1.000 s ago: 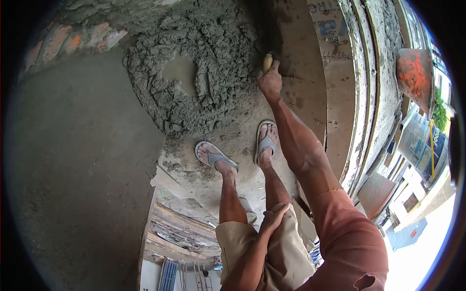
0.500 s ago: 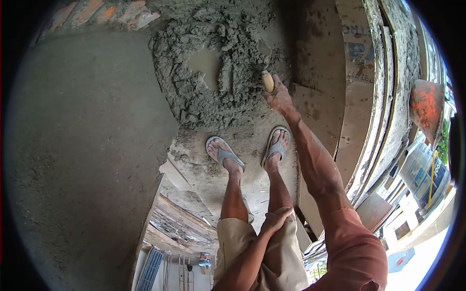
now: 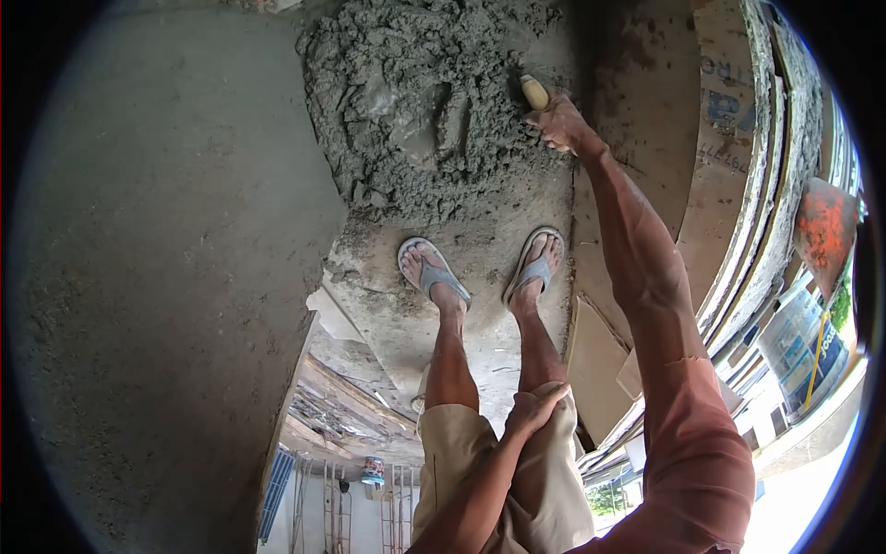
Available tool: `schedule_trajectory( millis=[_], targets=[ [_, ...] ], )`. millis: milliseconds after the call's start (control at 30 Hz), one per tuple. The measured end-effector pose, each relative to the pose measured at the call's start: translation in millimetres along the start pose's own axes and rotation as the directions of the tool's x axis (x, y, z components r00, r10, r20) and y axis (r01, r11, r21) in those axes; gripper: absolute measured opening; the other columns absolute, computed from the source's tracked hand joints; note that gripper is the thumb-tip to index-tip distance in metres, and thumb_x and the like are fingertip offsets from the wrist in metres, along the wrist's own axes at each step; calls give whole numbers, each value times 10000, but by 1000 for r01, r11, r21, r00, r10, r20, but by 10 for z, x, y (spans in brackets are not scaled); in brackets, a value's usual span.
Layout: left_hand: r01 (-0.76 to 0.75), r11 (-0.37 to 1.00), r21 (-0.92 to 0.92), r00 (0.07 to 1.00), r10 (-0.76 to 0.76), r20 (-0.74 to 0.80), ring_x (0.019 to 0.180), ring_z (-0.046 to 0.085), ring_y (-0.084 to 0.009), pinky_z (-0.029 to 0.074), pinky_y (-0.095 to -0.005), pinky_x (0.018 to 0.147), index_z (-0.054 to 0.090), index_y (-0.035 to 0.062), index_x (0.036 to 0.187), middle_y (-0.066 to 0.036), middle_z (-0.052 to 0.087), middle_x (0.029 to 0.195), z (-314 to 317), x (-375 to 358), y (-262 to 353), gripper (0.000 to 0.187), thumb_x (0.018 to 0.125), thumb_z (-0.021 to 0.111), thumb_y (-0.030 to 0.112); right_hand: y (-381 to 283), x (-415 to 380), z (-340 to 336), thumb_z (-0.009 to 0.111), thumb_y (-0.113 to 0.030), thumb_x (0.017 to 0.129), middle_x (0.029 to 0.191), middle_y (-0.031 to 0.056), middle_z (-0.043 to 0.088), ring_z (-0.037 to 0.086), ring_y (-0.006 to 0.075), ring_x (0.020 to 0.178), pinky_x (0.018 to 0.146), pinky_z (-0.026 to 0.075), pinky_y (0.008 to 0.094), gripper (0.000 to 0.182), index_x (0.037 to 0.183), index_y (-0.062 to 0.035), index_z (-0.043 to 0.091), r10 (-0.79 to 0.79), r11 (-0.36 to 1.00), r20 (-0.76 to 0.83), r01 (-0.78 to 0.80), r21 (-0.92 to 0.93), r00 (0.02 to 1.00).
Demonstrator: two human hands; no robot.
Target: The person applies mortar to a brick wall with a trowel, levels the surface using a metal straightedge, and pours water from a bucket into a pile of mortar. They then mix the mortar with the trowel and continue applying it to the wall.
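Observation:
My right hand [image 3: 565, 124] is closed round the light wooden handle [image 3: 533, 92] of a tool at the right side of a heap of wet grey mortar [image 3: 406, 111]. The tool's blade is hidden in or behind the mortar. Low in the view, my left hand [image 3: 537, 406] rests on my knee, over the beige shorts [image 3: 554, 462]; whether it grips the cloth does not show clearly. Both feet, in grey sandals [image 3: 434, 272], stand just below the heap.
A smooth grey mortar surface [image 3: 175, 231] fills the left side. Brown printed boards [image 3: 720, 138] stand along the right. Beyond them are an orange-stained container [image 3: 823, 226] and a blue-white bucket [image 3: 801, 346]. A small paint can [image 3: 373, 470] is at the bottom.
My right hand and the handle have moved up and right in the view. The puddle in the mortar looks smaller and more covered. The whole view has shifted slightly.

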State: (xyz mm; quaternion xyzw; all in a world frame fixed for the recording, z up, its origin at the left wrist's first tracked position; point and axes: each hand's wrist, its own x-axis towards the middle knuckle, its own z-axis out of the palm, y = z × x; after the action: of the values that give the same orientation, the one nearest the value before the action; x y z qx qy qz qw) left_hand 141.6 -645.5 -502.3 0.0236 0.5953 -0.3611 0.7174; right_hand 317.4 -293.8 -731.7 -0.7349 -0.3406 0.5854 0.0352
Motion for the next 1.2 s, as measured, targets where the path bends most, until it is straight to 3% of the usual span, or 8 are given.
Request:
schedule_trajectory(
  millis=[300, 467, 533, 633, 733, 800, 933, 1200],
  targets=[
    [-163, 987, -16, 986, 162, -32, 1290, 471, -407, 384, -402, 1070, 450, -218, 1262, -389, 477, 1307, 238, 612, -362, 1242, 602, 639, 818, 420, -962, 113, 668, -165, 795, 933, 218, 668, 627, 440, 922, 790, 487, 538, 441, 1187, -143, 468, -205, 795, -191, 49, -605, 960],
    [-5, 999, 43, 998, 2, 57, 1336, 413, -392, 338, -387, 1101, 377, -228, 1305, -392, 430, 1349, -44, -15, 22, 1321, 594, 584, 866, 1591, -964, 909, 666, -128, 770, 750, 171, 650, 658, 349, 663, 577, 510, 459, 456, 1181, -105, 470, -265, 961, -484, 186, -205, 834],
    [-2, 997, 75, 998, -2, 58, 1375, 362, -380, 300, -375, 1123, 317, -249, 1328, -397, 393, 1379, -62, 25, 62, 1378, 597, 542, 898, 1243, -844, 1196, 647, -98, 770, 603, 107, 575, 579, 243, 465, 414, 443, 369, 440, 1185, -87, 499, 363, 829, 26, -336, 447, 931],
    [-5, 994, 109, 999, 1, 34, 1374, 360, -390, 319, -377, 1114, 294, -252, 1338, -399, 361, 1401, -35, 16, 2, 1384, 594, 557, 885, 717, -657, 1229, 636, -77, 785, 536, 56, 501, 501, 167, 386, 337, 369, 305, 375, 1142, -82, 522, 144, 817, 28, -135, 561, 989],
    [3, 993, 116, 999, -8, 42, 1369, 367, -396, 317, -373, 1115, 279, -257, 1341, -397, 347, 1412, -68, -31, 62, 1387, 599, 556, 881, 494, -577, 1078, 638, -100, 773, 591, 105, 551, 562, 236, 463, 424, 445, 364, 345, 1092, -70, 512, 5, 852, 248, -134, 506, 969],
    [-13, 995, 99, 994, 2, 105, 1359, 385, -392, 322, -372, 1110, 271, -258, 1344, -392, 356, 1410, -106, -79, 87, 1399, 590, 559, 885, 484, -633, 1138, 640, -121, 766, 717, 174, 621, 638, 336, 626, 571, 504, 455, 343, 1074, -60, 500, -460, 888, -117, 455, -67, 880],
    [24, 994, 110, 1000, -24, -6, 1343, 401, -414, 324, -398, 1112, 312, -213, 1359, -359, 395, 1405, -1, 25, 28, 1314, 617, 603, 831, 241, -1019, 1006, 654, -160, 805, 857, 207, 659, 642, 441, 836, 709, 499, 550, 373, 1114, -115, 449, -219, 845, -100, 137, -517, 971],
    [-172, 976, -132, 956, 197, 217, 1268, 491, -404, 380, -398, 1067, 478, -215, 1232, -395, 493, 1280, 31, 226, -225, 1169, 674, 588, 806, 1890, -1664, 1733, 646, -160, 816, 764, 153, 644, 632, 359, 661, 627, 513, 478, 334, 1099, -128, 472, -210, 967, -524, 97, -236, 825]
  ],
)
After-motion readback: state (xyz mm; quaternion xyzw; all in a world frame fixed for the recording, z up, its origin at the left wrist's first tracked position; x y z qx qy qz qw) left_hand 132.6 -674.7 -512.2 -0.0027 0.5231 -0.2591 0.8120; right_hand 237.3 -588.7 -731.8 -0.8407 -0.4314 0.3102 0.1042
